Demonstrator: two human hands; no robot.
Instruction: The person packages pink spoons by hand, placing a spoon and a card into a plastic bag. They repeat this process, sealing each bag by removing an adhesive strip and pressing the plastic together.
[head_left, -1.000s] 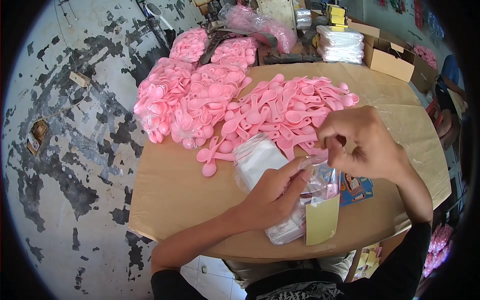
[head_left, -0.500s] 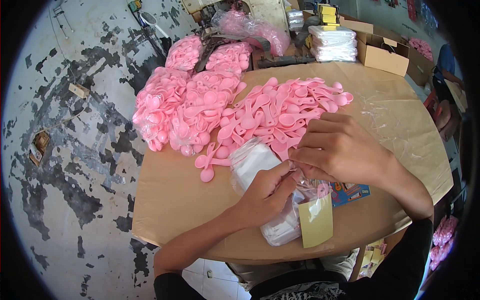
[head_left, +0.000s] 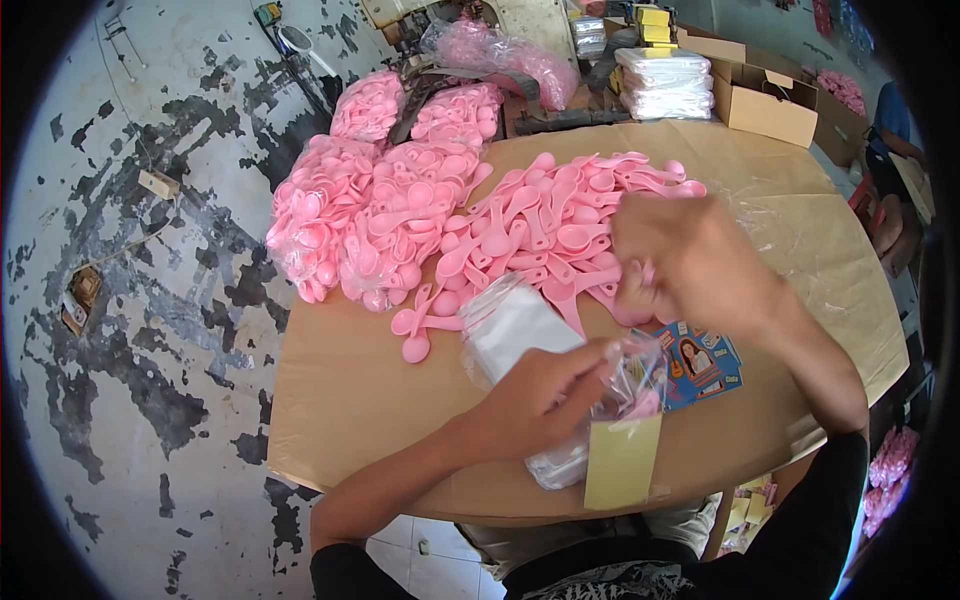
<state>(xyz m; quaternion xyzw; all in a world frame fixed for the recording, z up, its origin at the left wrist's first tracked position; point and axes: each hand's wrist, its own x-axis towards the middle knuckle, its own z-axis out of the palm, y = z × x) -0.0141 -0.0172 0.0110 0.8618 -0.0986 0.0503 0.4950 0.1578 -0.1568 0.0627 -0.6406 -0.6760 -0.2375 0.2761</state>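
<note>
My left hand (head_left: 530, 400) pinches the top of a clear plastic bag (head_left: 640, 362) between thumb and fingers. Inside this bag a pink piece shows low down, and a yellow card (head_left: 622, 465) hangs at its bottom end. A stack of flat clear bags (head_left: 515, 318) lies under and beyond this hand. My right hand (head_left: 695, 265), smeared by motion with its fingers curled, is over the right edge of a loose pile of pink measuring spoons (head_left: 545, 215). Whether it holds anything I cannot tell. Blue printed cards (head_left: 700, 365) lie just below it.
Filled bags of pink spoons (head_left: 375, 215) stand along the table's far left. Behind are a stack of clear packs (head_left: 665, 85) and an open cardboard box (head_left: 770, 110). Brown paper covers the table (head_left: 370, 410). A person (head_left: 895, 150) sits at the far right.
My right hand has left the bag's opening and moved up and right toward the spoons. The bag, in my left hand, now shows more openly; the yellow card has shifted slightly down and left.
</note>
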